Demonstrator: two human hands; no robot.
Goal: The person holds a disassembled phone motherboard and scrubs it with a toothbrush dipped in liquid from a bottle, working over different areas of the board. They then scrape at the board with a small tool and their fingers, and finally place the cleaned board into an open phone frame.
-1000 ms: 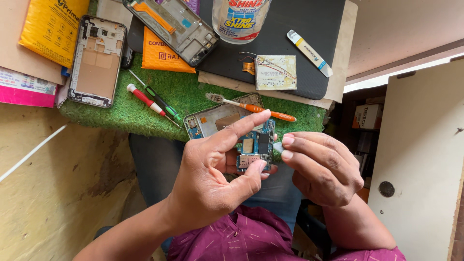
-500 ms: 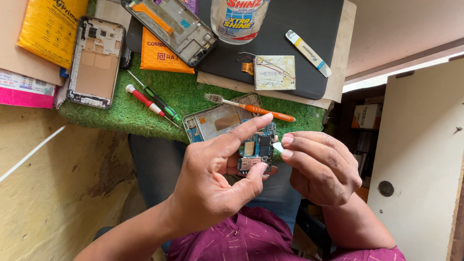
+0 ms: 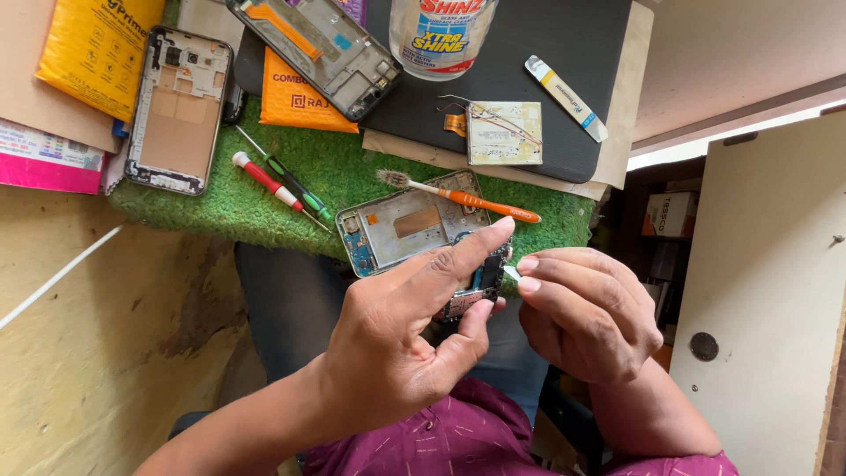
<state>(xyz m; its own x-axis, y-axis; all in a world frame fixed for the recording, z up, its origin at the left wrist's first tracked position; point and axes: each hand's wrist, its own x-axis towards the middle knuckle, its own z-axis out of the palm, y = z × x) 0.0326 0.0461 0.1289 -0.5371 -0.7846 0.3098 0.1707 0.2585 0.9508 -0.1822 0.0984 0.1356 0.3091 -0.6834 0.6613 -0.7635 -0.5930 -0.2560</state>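
The left hand [image 3: 397, 344] pinches a small circuit board [image 3: 480, 284] above the lap, near the table [image 3: 300, 198] edge. The right hand [image 3: 586, 322] grips a tiny white piece [image 3: 512, 272] against it (best eased gently, with the board kept steady).

A green turf mat [image 3: 352, 176] and black pad [image 3: 564, 53] cover the bench [image 3: 705, 44].

1. A turf mat [image 3: 352, 181] lies along the near edge of the worktop [image 3: 731, 53]; a dark mat [image 3: 546, 53] lies behind it.
2. On the turf mat's left end rests a phone frame [image 3: 179, 108], two screwdrivers [image 3: 280, 185] just right of it.
3. A phone chassis [image 3: 405, 227] sits at the near edge, a brush [image 3: 463, 197] lying across its far side.
4. On the dark mat lie a second frame [image 3: 322, 48], a bottle [image 3: 441, 31], a small board [image 3: 503, 132] and a tube [image 3: 566, 97] at its right.
5. Both hands, left [image 3: 397, 344] and right [image 3: 586, 308], meet before the near edge, a circuit board [image 3: 485, 278] between them.
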